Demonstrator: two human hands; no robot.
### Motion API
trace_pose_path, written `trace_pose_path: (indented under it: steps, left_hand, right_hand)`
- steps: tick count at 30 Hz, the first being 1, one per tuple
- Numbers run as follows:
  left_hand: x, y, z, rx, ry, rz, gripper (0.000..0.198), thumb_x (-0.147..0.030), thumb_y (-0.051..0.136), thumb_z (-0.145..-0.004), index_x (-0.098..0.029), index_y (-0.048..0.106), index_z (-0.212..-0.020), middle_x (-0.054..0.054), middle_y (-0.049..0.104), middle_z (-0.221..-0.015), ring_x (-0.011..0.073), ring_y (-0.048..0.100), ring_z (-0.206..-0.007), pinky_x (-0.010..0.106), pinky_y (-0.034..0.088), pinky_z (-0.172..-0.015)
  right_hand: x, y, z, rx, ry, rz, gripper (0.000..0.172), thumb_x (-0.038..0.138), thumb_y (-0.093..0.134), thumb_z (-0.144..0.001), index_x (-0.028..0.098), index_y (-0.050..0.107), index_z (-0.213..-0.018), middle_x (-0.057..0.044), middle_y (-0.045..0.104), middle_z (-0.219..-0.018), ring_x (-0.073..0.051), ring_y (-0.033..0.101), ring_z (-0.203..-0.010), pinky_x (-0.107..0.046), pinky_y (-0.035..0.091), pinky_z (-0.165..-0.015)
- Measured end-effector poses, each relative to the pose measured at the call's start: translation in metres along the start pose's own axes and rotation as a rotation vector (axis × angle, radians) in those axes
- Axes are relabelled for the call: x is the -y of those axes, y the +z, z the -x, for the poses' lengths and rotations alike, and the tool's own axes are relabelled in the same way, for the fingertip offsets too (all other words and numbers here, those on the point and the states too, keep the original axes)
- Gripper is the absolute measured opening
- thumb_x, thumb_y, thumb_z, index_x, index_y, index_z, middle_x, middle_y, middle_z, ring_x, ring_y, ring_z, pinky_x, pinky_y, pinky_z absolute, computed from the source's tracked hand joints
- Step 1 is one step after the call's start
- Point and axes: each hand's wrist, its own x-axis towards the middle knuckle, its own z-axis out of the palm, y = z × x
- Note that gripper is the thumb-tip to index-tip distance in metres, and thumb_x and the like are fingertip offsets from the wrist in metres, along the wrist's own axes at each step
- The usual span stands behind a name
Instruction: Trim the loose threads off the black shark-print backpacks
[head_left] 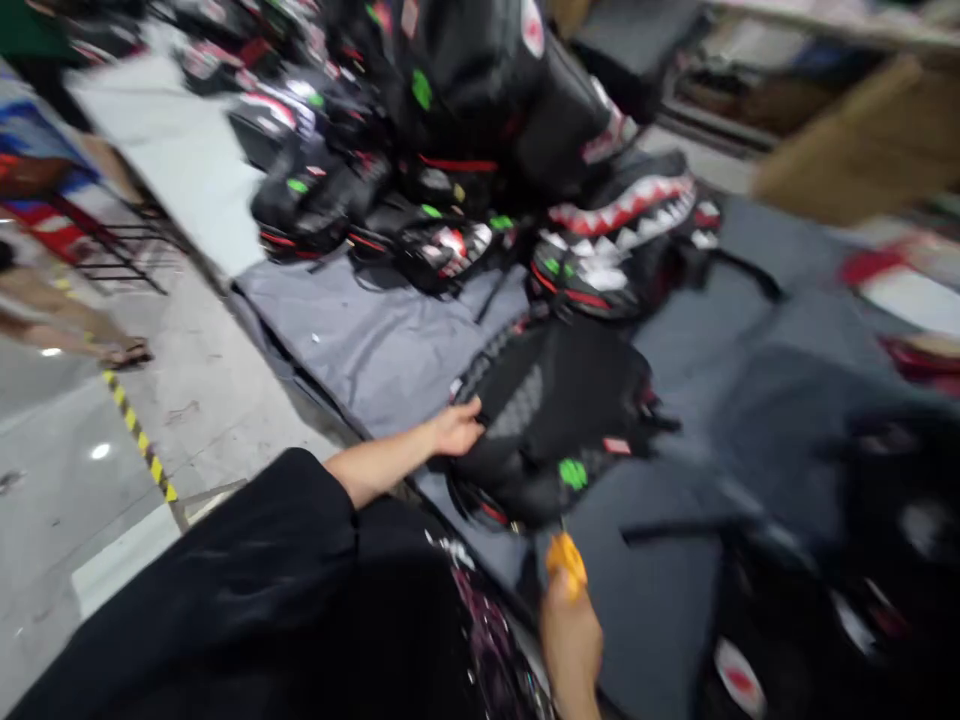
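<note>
A black backpack (570,390) with a bright green mark and a small pink tag lies on the grey cloth in front of me. My left hand (457,430) is closed on its near left edge, fingers curled at the fabric. Below the bag, my right hand (571,630) is wrapped around a small orange-handled tool (566,565). A thin tip points up towards the backpack, apart from it as far as I can see; blur hides the tool's exact kind.
Several black backpacks (465,90) are piled at the back, one with a shark-teeth print (630,215). More dark bags (810,610) lie at lower right. Grey cloth (352,330) covers the table. A cardboard box (855,140) stands at upper right. Another person's leg (67,310) shows at left.
</note>
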Motion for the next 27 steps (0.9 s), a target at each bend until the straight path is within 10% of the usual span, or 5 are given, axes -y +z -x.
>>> trace_pose_path:
  steps: [8,20,27]
  left_hand:
    - [-0.007,0.034,0.006,-0.085,0.098,0.072,0.064,-0.053,0.034,-0.099,-0.004,0.05,-0.137,0.018,0.074,-0.106,0.0254,0.073,-0.098,0.042,0.045,-0.105]
    - [-0.003,0.062,0.007,-0.265,0.117,-0.098,0.052,-0.049,0.044,-0.097,-0.007,0.059,-0.124,0.015,0.075,-0.099,0.0257,0.072,-0.094,0.042,0.051,-0.1]
    - [0.024,0.082,0.037,-0.729,0.364,-1.019,0.064,-0.054,0.06,-0.084,-0.013,0.053,-0.133,0.02,0.059,-0.135,0.0361,0.051,-0.131,0.054,0.038,-0.11]
  right_hand:
    - [-0.032,0.044,0.06,0.019,0.44,-0.46,0.064,0.056,0.019,-0.1,0.016,0.061,-0.126,-0.004,0.065,-0.06,-0.024,0.067,-0.063,-0.03,0.043,-0.059]
    - [0.012,0.053,0.071,0.159,0.288,-0.093,0.047,0.045,0.024,-0.105,0.017,0.059,-0.12,-0.014,0.073,-0.096,-0.026,0.07,-0.09,-0.031,0.043,-0.068]
    - [0.011,0.052,0.065,0.185,0.16,0.001,0.042,0.037,0.029,-0.105,0.016,0.063,-0.119,-0.015,0.073,-0.094,-0.023,0.071,-0.083,-0.029,0.046,-0.065]
